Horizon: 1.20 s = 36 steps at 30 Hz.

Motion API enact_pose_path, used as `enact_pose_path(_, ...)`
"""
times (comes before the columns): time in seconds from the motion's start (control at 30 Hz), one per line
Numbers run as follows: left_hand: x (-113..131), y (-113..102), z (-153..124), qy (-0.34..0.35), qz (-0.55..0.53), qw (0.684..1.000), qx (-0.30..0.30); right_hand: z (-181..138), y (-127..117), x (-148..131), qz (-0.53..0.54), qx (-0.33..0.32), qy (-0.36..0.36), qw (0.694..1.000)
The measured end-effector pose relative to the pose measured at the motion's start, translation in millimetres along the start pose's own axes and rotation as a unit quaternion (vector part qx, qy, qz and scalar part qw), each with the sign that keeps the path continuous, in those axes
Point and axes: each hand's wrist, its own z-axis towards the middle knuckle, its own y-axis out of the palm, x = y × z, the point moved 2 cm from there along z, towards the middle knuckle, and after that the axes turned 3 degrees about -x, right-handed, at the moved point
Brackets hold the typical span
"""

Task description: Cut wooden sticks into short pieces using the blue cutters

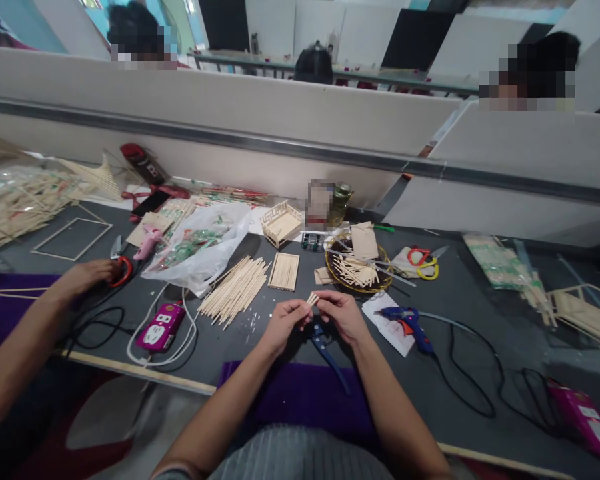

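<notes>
Between the fingertips of my left hand [286,323] and my right hand [341,317] is a small bunch of short wooden sticks [313,299]. Both hands are closed in a pinch on it, above the table edge nearest me. Just below them lies a blue-handled cutter [331,358], its head partly shaded by my hands. Past my left hand are a spread of longer wooden sticks [235,290] and a small flat stick panel [284,272]. A blue glue gun [413,323] rests on white paper [391,335] right of my right hand.
Behind stand a railed wooden stick model [281,223] and a yellow-rimmed basket [329,275] of short sticks. Scissors [427,265] lie to its right. At left, another person's hand [93,275] touches orange-handled scissors [123,270], near a purple power socket [161,327]. Cords cross the table.
</notes>
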Motion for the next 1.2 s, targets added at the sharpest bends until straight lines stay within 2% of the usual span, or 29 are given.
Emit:
enact_pose_path(0.1,-3.5,1.8,-0.1,-0.029,-0.024,0.999,-0.012,-1.8,2.7,3.7,0.006,-0.023,0.015,1.000)
enact_pose_path(0.23,-6.1,1.4,-0.3,-0.042,-0.002,0.999,-0.023,-2.2,5.2,8.0,0.015,-0.029,0.026,0.999)
enact_pose_path(0.3,-5.7,0.7,-1.0,-0.026,0.037,0.999,-0.022,-1.9,5.8,9.6,0.012,-0.027,0.028,0.999)
enact_pose_path(0.4,-3.2,0.1,-2.8,0.038,0.148,0.988,-0.007,-1.6,6.6,11.9,0.003,-0.010,0.018,1.000)
enact_pose_path(0.53,-0.7,0.6,-5.7,0.124,0.316,0.940,0.026,-1.7,8.4,14.7,-0.008,0.018,0.000,1.000)
enact_pose_path(0.63,-2.3,1.4,-6.5,0.143,0.407,0.902,0.033,-1.6,9.2,15.6,-0.019,0.030,-0.011,0.999)
enact_pose_path(0.77,-4.8,4.2,-6.6,0.171,0.529,0.830,0.052,-0.2,8.2,17.3,-0.042,0.043,-0.028,0.998)
enact_pose_path(0.83,-5.1,6.1,-6.7,0.180,0.556,0.810,0.056,0.5,7.1,18.7,-0.053,0.046,-0.038,0.997)
enact_pose_path(0.9,-4.2,7.2,-6.9,0.185,0.549,0.813,0.055,0.9,6.1,19.7,-0.049,0.039,-0.041,0.997)
enact_pose_path(0.93,-3.5,7.3,-7.0,0.183,0.533,0.824,0.049,0.8,5.5,19.7,-0.044,0.029,-0.038,0.998)
enact_pose_path(1.1,-2.3,3.4,-6.9,0.131,0.385,0.914,-0.012,-1.0,0.4,12.1,-0.042,-0.029,-0.010,0.999)
enact_pose_path(1.2,-2.7,1.1,-7.1,0.091,0.317,0.943,-0.049,-2.4,-3.1,5.1,-0.050,-0.044,-0.001,0.998)
